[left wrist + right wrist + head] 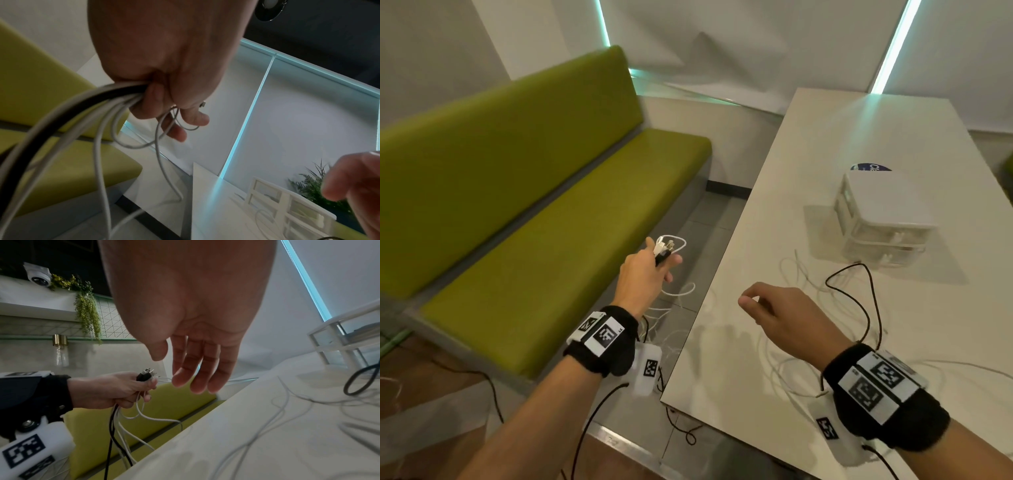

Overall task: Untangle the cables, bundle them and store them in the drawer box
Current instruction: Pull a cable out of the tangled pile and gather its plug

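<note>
My left hand (pixel 654 267) (pixel 164 97) (pixel 127 389) is held out past the table's left edge and grips the plug ends (pixel 666 248) (pixel 146 376) of several cables, white ones and a black one. Their cords (pixel 68 113) (pixel 123 431) hang from the fist toward the floor and run back to the table. My right hand (pixel 767 305) (pixel 195 369) hovers over the table with relaxed fingers and holds nothing. More white cables (pixel 804 284) and a black cable loop (pixel 866 301) lie tangled on the table. The white drawer box (pixel 883 219) (pixel 345 340) stands at the far right.
The white table (pixel 859 137) fills the right half. A green bench (pixel 534 205) runs along the left wall, with grey floor between bench and table. A blue round sticker (pixel 871 167) lies behind the drawer box.
</note>
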The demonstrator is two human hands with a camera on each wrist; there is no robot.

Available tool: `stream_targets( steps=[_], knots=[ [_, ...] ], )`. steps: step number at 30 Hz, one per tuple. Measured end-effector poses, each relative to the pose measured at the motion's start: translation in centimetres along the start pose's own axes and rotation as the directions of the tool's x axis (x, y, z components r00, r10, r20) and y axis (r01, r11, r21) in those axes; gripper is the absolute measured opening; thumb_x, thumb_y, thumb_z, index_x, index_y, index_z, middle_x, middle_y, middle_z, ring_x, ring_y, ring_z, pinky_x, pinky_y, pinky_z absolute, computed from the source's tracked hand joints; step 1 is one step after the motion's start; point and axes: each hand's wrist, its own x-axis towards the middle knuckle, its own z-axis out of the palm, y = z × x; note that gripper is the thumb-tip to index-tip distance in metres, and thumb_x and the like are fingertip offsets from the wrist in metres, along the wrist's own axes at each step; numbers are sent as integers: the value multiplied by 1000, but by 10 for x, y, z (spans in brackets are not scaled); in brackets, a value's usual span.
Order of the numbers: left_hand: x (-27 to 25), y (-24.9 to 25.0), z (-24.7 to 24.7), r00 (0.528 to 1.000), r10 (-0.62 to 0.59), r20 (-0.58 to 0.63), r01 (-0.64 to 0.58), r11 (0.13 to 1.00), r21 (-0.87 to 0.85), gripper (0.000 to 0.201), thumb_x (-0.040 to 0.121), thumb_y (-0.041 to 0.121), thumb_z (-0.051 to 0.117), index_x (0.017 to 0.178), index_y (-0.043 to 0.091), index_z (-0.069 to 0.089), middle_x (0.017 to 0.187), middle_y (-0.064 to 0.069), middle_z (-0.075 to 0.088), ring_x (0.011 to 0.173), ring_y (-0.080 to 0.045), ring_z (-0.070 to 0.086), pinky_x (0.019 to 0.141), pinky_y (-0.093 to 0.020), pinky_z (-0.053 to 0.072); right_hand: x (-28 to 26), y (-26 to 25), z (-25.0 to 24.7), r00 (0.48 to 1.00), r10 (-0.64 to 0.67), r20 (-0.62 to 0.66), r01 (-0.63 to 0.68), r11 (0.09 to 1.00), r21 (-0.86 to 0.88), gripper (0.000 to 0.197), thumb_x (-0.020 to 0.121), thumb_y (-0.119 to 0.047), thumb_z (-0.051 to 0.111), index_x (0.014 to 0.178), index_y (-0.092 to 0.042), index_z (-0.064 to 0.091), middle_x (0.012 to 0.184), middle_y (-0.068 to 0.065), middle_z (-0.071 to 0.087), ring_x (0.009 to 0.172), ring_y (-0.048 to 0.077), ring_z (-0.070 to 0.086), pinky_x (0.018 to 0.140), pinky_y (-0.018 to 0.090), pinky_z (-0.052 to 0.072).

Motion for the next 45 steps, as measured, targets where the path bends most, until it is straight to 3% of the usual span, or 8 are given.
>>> stream_targets(
  steps=[6, 9, 13, 21, 28, 37, 41, 45],
  knots=[
    [-4, 1, -5, 998, 4, 64, 5, 991, -131, 50, 96, 37, 57, 132, 3, 49, 65, 16, 69, 54, 12, 57, 51, -10, 38, -6, 4, -3, 1000, 21, 18, -21, 1000, -15, 30, 98, -48, 42, 103, -26, 64, 68, -1, 66, 69, 9, 61, 66, 27, 47],
    [-11, 7, -9, 990, 62, 129, -34, 977, -212, 30, 96, 42, 55, 99, 13, 63, 63, 5, 72, 41, 4, 48, 53, -22, 36, -8, 6, -2, 999, 32, 33, -32, 999, -5, 31, 98, -48, 42, 103, -27, 63, 67, 1, 65, 67, 11, 61, 66, 27, 47],
    [-22, 11, -12, 978, 99, 184, -38, 950, -310, 55, 98, 45, 48, 71, 5, 74, 48, 9, 64, 40, 2, 42, 54, -25, 29, -12, 6, -1, 998, 40, 52, -39, 999, -7, 32, 98, -48, 42, 106, -26, 63, 70, 0, 65, 70, 10, 61, 69, 28, 48],
    [-26, 12, -14, 930, 198, 309, -10, 855, -519, 27, 98, 36, 52, 118, 26, 67, 62, -8, 67, 38, 1, 38, 42, -11, 32, 18, -31, 4, 981, -181, -67, 183, 983, 29, 49, 100, -38, 44, 147, -38, 28, 102, -8, 61, 75, 5, 49, 75, 24, 39],
    [-30, 13, -34, 936, 227, 268, -32, 815, -578, 27, 95, 25, 57, 74, 11, 66, 62, -10, 63, 39, 3, 47, 41, -8, 34, 59, -65, 28, 959, -197, -202, 223, 968, 118, 23, 94, -41, 56, 106, -29, 72, 96, -9, 72, 76, 1, 55, 71, 17, 44],
    [-28, -18, -41, 941, 137, 309, 137, 680, -720, 56, 74, 53, 73, 119, 19, 67, 90, -6, 76, 63, -4, 63, 59, -23, 49, 70, -84, 43, 938, -163, -307, 173, 985, 5, 20, 94, -35, 55, 93, -26, 73, 82, -7, 73, 75, 12, 65, 73, 35, 53],
    [-28, -18, -39, 942, 123, 312, 183, 592, -785, 51, 90, 44, 55, 129, 12, 56, 102, -12, 75, 42, -4, 26, 39, -15, 28, 67, -87, 44, 928, -124, -352, 131, 991, -4, 17, 91, -28, 58, 87, -22, 73, 77, -4, 73, 74, 16, 66, 71, 32, 51],
    [-26, -24, -41, 960, 77, 269, 187, 540, -820, 44, 97, 34, 44, 128, 5, 54, 104, -17, 73, 38, -3, 24, 36, -15, 25, 70, -84, 39, 914, -51, -402, 82, 995, 61, 18, 90, -26, 58, 86, -20, 75, 77, -4, 73, 72, 17, 66, 71, 32, 52]
  ],
)
